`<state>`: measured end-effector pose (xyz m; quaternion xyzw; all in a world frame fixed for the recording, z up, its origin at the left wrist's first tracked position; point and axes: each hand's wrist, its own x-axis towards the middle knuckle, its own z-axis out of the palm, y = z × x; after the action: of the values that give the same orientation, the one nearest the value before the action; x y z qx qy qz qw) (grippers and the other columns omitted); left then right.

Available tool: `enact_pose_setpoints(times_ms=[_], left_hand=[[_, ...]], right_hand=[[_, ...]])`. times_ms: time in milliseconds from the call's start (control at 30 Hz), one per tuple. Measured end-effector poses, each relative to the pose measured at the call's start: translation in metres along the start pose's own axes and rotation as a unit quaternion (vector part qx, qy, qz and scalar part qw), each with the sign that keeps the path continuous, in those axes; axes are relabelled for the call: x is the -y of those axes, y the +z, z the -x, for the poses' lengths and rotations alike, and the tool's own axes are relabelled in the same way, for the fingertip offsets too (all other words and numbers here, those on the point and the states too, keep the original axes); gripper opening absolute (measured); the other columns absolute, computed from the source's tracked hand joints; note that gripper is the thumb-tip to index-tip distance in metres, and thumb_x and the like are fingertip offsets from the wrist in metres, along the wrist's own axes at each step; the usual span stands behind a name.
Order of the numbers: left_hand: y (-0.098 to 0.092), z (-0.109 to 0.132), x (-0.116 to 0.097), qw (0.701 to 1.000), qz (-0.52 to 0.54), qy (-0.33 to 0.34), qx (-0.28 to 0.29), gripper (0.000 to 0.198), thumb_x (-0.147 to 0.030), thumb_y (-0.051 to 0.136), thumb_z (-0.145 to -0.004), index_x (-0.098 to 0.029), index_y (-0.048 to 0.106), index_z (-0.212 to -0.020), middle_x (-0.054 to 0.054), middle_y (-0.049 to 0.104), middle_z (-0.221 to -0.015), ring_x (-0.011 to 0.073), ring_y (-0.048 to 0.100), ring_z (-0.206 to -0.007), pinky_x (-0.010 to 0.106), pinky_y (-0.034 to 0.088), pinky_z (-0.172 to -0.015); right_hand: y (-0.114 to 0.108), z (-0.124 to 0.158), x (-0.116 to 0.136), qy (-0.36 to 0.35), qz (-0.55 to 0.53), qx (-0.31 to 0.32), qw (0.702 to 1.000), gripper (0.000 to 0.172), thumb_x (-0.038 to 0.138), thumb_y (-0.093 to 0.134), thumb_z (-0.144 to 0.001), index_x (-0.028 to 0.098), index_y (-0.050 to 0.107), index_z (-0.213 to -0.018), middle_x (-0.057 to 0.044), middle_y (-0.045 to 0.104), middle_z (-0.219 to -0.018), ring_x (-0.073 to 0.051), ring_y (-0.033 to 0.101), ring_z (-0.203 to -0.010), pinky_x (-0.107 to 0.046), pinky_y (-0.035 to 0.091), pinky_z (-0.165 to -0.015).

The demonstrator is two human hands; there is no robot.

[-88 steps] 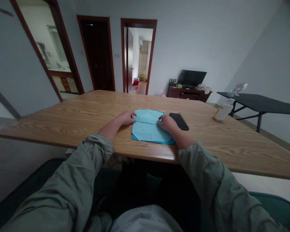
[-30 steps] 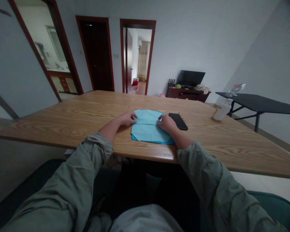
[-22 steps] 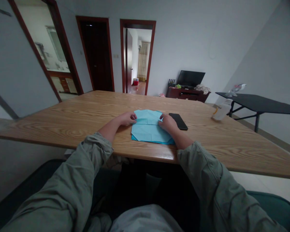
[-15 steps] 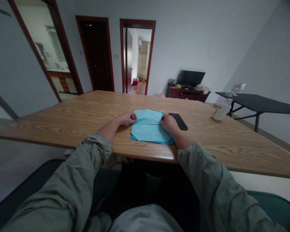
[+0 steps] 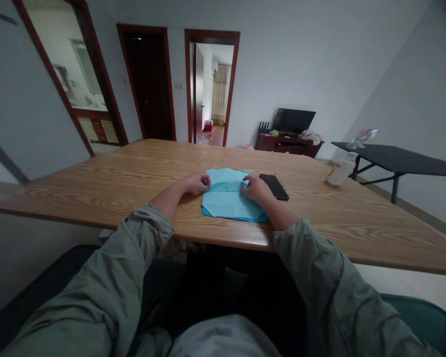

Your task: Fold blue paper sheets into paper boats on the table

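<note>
A light-blue sheet of folded paper (image 5: pixel 226 203) lies in front of me, with a crease across its middle and trimmed-looking lower corners. Darker blue shows beneath its lower edge. My left hand (image 5: pixel 197 183) is closed in a pinch on the paper's left edge, near the crease. Over the right side of the sheet is my right hand (image 5: pixel 257 189), its thumb and forefinger apart with a gap between them. Just beyond that hand lies a black phone (image 5: pixel 275 187), flat on the table.
The wooden table (image 5: pixel 126 183) spreads out on both sides. A whitish plastic cup (image 5: pixel 341 169) stands at its right. Behind it is a black folding table (image 5: pixel 401 157) bearing a clear plastic item. A television (image 5: pixel 294 121) sits on a cabinet by the far wall.
My right thumb and forefinger have parted and shifted slightly left over the paper. The left hand stays at the left edge. A raised fold along the crease looks more pronounced.
</note>
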<state>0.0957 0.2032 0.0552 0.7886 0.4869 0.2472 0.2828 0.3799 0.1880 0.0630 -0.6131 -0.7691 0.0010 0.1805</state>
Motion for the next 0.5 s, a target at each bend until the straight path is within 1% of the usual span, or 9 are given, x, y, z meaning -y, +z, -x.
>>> enact_pose_setpoints(times_ms=[100,233,300,367,500], left_hand=[[0.0001,0.0001,-0.0001,1.0,-0.006,0.001,0.0,0.022,-0.026,0.068,-0.062,-0.016,0.062,-0.081,0.001,0.062,-0.076,0.0117,0.054,-0.069,0.022,0.042,-0.06],[-0.0002,0.0002,0.0,1.0,-0.01,0.004,-0.001,0.022,-0.026,0.068,-0.063,-0.017,0.061,-0.081,0.001,0.062,-0.076,0.0119,0.054,-0.068,0.022,0.042,-0.06],[-0.0003,0.0003,-0.0002,1.0,-0.009,0.006,0.004,0.022,-0.026,0.067,-0.063,-0.016,0.061,-0.081,0.001,0.061,-0.076,0.0119,0.054,-0.068,0.022,0.042,-0.06],[-0.0003,0.0005,-0.0007,1.0,-0.01,0.004,0.005,0.022,-0.026,0.067,-0.063,-0.016,0.061,-0.081,0.001,0.061,-0.076,0.0119,0.053,-0.068,0.022,0.042,-0.06],[-0.0001,0.0012,-0.0022,1.0,-0.013,-0.005,-0.002,0.022,-0.027,0.067,-0.062,-0.017,0.061,-0.081,0.0,0.061,-0.076,0.0118,0.054,-0.068,0.022,0.042,-0.061]], right_hand=[[0.0005,0.0012,0.0004,-0.027,0.004,0.008,1.0,0.047,0.031,0.062,-0.081,0.027,0.058,-0.128,-0.01,0.06,-0.115,-0.021,0.059,-0.101,-0.028,0.043,-0.091],[0.0027,0.0017,0.0006,-0.049,0.009,0.011,0.999,0.047,0.029,0.062,-0.082,0.028,0.059,-0.129,-0.011,0.055,-0.12,-0.022,0.057,-0.106,-0.029,0.041,-0.097],[0.0033,0.0017,0.0007,-0.054,0.004,0.008,0.999,0.048,0.028,0.062,-0.08,0.028,0.059,-0.128,-0.012,0.054,-0.12,-0.023,0.057,-0.107,-0.03,0.041,-0.096],[0.003,0.0019,0.0012,-0.051,0.001,0.002,0.999,0.047,0.027,0.063,-0.079,0.025,0.058,-0.126,-0.012,0.054,-0.118,-0.024,0.057,-0.106,-0.03,0.042,-0.095],[0.0019,0.0012,0.002,-0.041,0.008,-0.008,0.999,0.043,0.027,0.063,-0.078,0.019,0.06,-0.12,-0.013,0.057,-0.113,-0.024,0.059,-0.101,-0.029,0.043,-0.091]])
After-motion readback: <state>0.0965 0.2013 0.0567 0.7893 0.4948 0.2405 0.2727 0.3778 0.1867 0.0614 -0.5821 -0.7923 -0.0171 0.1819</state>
